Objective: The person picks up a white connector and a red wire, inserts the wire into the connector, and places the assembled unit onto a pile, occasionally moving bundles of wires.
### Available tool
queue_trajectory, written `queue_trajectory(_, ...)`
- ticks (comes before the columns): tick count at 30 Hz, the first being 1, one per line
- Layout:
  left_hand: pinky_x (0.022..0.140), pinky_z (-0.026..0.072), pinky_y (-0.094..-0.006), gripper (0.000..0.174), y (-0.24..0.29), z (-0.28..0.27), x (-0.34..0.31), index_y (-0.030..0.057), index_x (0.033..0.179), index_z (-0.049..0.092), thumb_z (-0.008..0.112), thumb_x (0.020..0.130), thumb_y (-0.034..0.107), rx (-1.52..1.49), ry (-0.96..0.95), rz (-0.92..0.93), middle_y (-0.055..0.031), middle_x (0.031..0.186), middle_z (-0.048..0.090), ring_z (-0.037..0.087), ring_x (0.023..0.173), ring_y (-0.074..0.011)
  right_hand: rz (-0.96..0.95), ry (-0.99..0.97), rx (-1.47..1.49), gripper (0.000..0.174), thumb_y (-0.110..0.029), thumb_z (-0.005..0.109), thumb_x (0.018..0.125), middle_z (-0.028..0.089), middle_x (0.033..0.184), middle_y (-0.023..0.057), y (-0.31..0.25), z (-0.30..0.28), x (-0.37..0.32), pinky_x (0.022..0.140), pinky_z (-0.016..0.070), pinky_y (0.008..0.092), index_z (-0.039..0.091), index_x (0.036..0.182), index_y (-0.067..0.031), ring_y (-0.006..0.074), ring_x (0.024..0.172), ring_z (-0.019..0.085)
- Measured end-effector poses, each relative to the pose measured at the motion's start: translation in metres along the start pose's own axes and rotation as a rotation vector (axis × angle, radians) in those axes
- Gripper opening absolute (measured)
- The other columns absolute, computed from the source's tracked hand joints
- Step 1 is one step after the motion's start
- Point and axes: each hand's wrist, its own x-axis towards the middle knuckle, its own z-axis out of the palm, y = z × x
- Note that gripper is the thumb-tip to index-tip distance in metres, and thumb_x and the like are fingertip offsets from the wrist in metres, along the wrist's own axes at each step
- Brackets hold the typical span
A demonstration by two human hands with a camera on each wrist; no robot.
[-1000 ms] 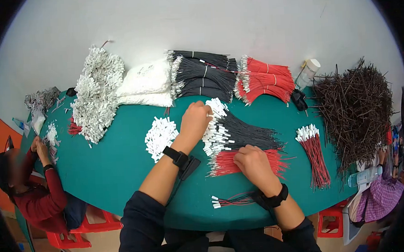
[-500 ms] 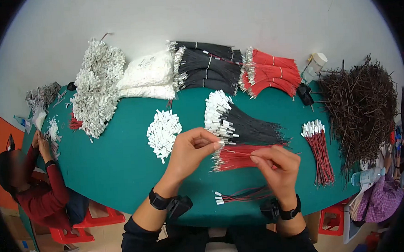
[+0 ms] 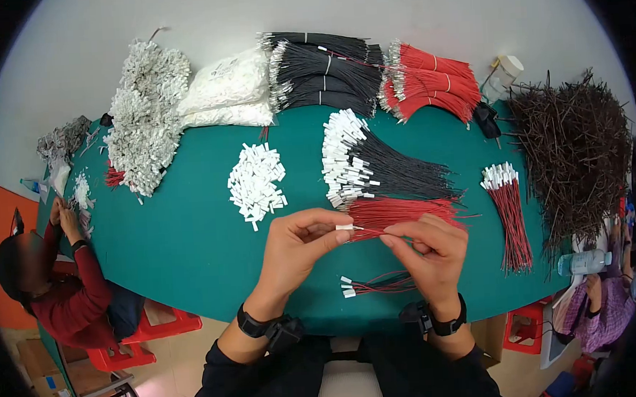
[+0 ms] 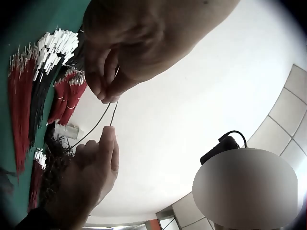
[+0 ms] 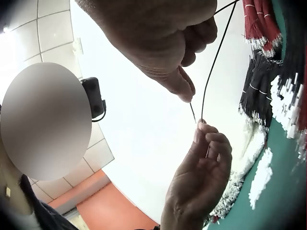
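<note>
My left hand (image 3: 288, 254) pinches a small white connector housing (image 3: 344, 227) between thumb and index finger, in front of the wires on the table. From the right, my right hand (image 3: 432, 253) pinches a thin red wire (image 3: 372, 231), its bare metal tip right at the connector. In both wrist views two thin wires run between the hands, one of them bowed. Just beyond lie loose red wires (image 3: 412, 211) and, behind those, a fan of black wires (image 3: 406, 169) ending in white connectors (image 3: 343, 136). A few red-and-black wire pairs (image 3: 380, 281) with white connectors lie nearer me.
Loose white connectors (image 3: 256, 184) form a pile to the left. Tied black bundles (image 3: 326, 72) and red bundles (image 3: 437, 77) line the wall beside a white bag (image 3: 229, 84). Rightward are a connectored bunch (image 3: 506, 221) and a dark tangle (image 3: 575, 156). Another person (image 3: 71, 283) sits left.
My left hand has come from the black wires' connector ends toward me with a white connector. The right hand has lifted a red wire off the pile and brought its tip to the connector.
</note>
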Motion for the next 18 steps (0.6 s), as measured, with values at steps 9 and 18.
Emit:
queue_trajectory(9,0.078,0.0556,-0.0255,0.012,-0.0031,0.0028,-0.0063,-0.0031,0.104,0.075,0.075,0.092,-0.002,0.0,-0.011,0.039,-0.0074,0.094,0.074,0.07,0.086,-0.0127,-0.035,0.042,0.043,0.019,0.006,0.085,0.071,0.057,0.062,0.001,0.0076,0.0066,-0.0056,0.051,0.0315,0.027,0.076,0.086,-0.0001,0.0097,0.056,0.047)
queue_trajectory(18,0.077,0.052,-0.0229,0.009,-0.0049,0.0037,-0.0098,-0.002,0.103,0.075,0.073,0.095,0.003,0.086,-0.038,0.098,-0.0032,0.095,0.071,0.066,0.087,-0.0088,-0.004,-0.039,0.029,0.017,0.007,0.082,0.074,0.064,0.07,0.0042,0.0038,0.0075,-0.0068,0.054,0.0394,0.0272,0.076,0.088,0.0009,0.0125,0.06,0.055)
